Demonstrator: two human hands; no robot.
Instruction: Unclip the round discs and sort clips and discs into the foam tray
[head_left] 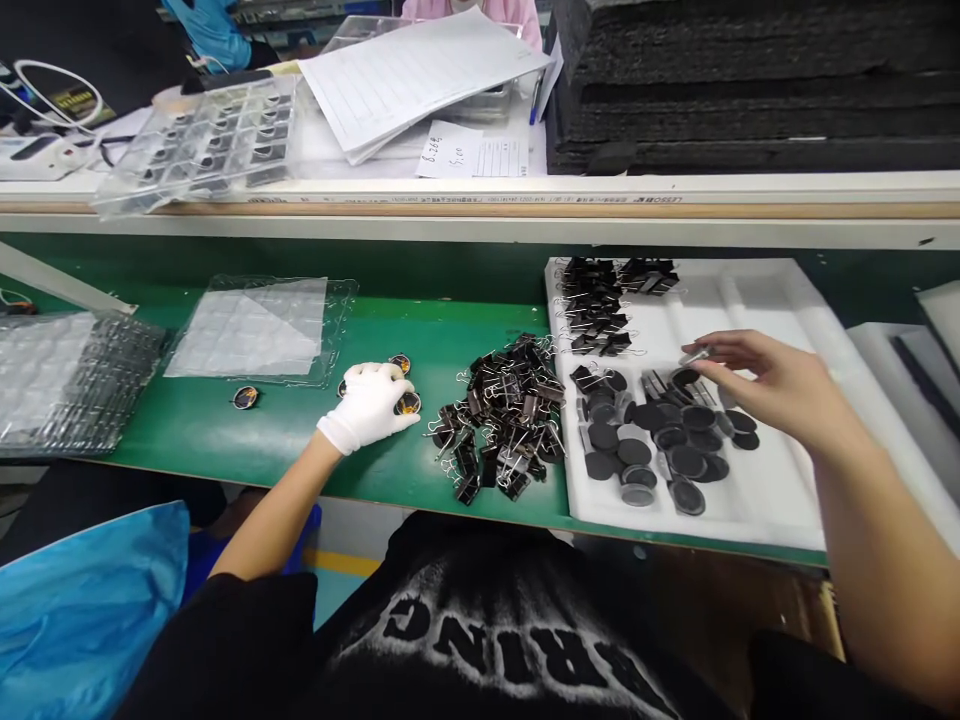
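Observation:
My left hand point(369, 405), in a white glove, is closed over a small round part point(407, 403) with orange bits inside, low on the green table. Another such part point(401, 363) lies just beyond its fingers, and one more point(245, 398) lies further left. My bare right hand point(739, 370) pinches a small grey disc point(699, 355) between thumb and fingers above the white tray point(772, 480). Below that hand lie many black discs point(686, 461), some with clear rims. Black binder clips point(514, 400) form a heap between my hands.
More binder clips point(596, 300) stand in rows at the tray's back left. A clear plastic tray point(255, 330) and a stack of trays point(71, 385) are at left. Above runs a shelf edge point(480, 210) with papers point(420, 80) and black foam sheets point(750, 90). A blue sleeve is lower left.

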